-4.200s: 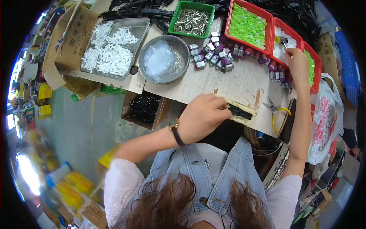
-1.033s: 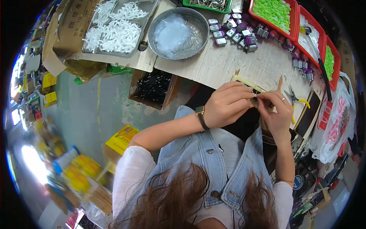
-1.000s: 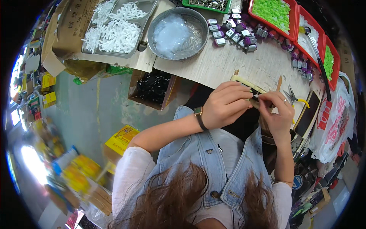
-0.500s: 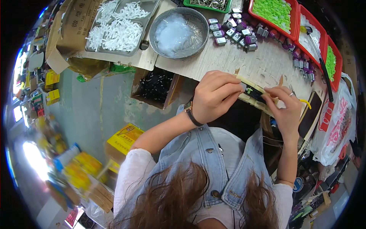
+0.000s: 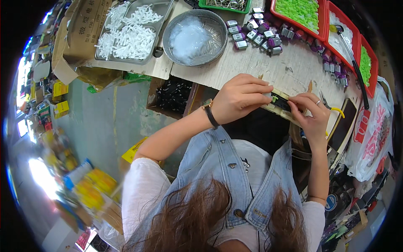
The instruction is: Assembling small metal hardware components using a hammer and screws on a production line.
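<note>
At the front edge of the workbench, a narrow cream-coloured holder (image 5: 280,93) carries a small black part (image 5: 283,104) with a bright green piece (image 5: 275,99) on it. My left hand (image 5: 244,100) is closed in a pinch at the left end of the black part. A small pale bit shows at its fingertips, too hidden to name. My right hand (image 5: 311,112), with a ring on it, grips the black part's right end between thumb and fingers. Just right of that hand lie pliers (image 5: 337,110) with yellow handles.
Across the bench stand a tray of white plastic pieces (image 5: 134,40), a round metal bowl (image 5: 195,38), a green tray of metal pins (image 5: 226,4), small motors (image 5: 260,33) and red bins (image 5: 325,25). A box of black parts (image 5: 173,95) sits below the edge; a plastic bag (image 5: 373,130) hangs right.
Both hands keep nearly the same place at the holder. The left forearm and elbow have shifted slightly leftward and up, and the right hand has turned a little, showing more of the pliers.
</note>
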`<action>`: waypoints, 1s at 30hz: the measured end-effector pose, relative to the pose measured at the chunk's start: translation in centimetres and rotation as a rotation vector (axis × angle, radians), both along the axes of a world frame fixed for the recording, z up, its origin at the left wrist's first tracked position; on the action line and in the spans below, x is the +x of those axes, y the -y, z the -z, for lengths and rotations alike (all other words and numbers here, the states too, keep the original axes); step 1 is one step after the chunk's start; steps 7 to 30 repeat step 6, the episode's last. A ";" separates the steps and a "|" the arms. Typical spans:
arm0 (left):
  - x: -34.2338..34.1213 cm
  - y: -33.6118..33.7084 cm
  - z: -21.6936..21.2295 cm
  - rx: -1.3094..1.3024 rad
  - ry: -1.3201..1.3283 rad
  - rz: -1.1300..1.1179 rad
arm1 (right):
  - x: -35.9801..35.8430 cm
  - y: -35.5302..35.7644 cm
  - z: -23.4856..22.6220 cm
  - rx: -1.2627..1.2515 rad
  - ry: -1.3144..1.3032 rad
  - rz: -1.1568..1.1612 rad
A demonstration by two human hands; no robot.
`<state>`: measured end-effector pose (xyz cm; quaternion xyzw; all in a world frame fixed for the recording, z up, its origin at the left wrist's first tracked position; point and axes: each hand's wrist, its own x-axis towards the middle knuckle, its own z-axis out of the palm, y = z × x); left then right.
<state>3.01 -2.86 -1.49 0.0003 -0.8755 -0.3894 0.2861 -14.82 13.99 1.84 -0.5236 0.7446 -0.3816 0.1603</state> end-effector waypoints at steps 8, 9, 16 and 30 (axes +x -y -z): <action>0.0 0.4 0.3 0.099 0.033 0.033 | 1.5 -0.6 -0.8 -0.008 -0.002 0.065; 0.0 0.4 0.3 0.099 0.033 0.033 | 1.5 -0.6 -0.8 -0.008 -0.002 0.065; 0.0 0.4 0.3 0.099 0.033 0.033 | 1.5 -0.6 -0.8 -0.008 -0.002 0.065; 0.0 0.4 0.3 0.099 0.033 0.033 | 1.5 -0.6 -0.8 -0.008 -0.002 0.065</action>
